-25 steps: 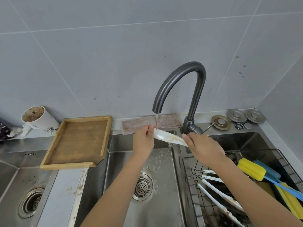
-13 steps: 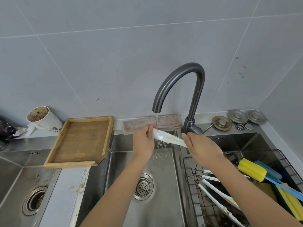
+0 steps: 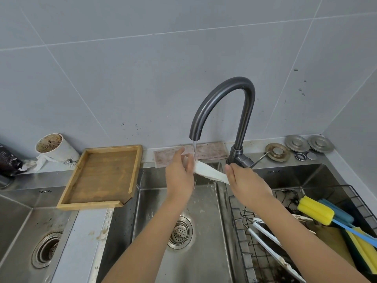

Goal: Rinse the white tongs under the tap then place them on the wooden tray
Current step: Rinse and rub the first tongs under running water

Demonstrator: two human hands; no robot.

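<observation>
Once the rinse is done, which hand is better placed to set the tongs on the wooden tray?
Probably left. The left hand is at the end of the white tongs nearer the wooden tray; the right hand grips the far end, by the wire rack.

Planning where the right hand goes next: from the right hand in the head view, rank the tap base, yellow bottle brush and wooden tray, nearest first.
From the right hand:
1. Tap base, just behind it.
2. Yellow bottle brush, right, in the wire basket.
3. Wooden tray, far left.
</observation>
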